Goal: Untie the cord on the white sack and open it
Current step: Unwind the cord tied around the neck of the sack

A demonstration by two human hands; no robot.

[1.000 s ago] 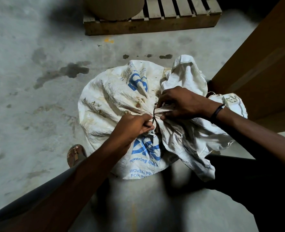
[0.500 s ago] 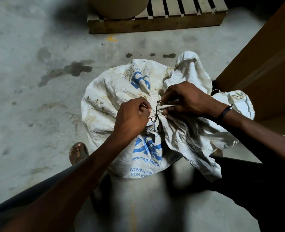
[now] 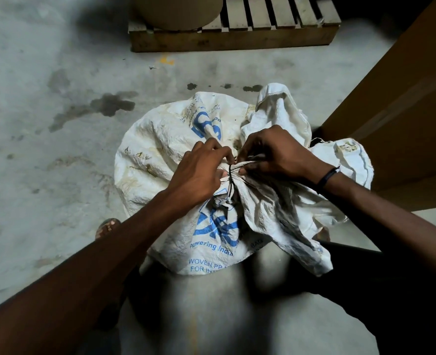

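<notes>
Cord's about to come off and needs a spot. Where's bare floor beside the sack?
The floor left of the white sack is bare, apart from dark stains, back to the wooden pallet. The right is crowded: the brown panel stands close against the sack. The near side holds legs and a sandalled foot.

The white sack [image 3: 160,149] carries blue print reading "Powering India", then "WOVEN PP" and "FOR IN", both cut off.

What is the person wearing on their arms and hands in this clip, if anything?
Both forearms are bare, with no sleeves in view and no gloves. The left hand carries nothing that shows. The right hand has a thin dark band around its wrist. No rings or watch are visible.
</notes>
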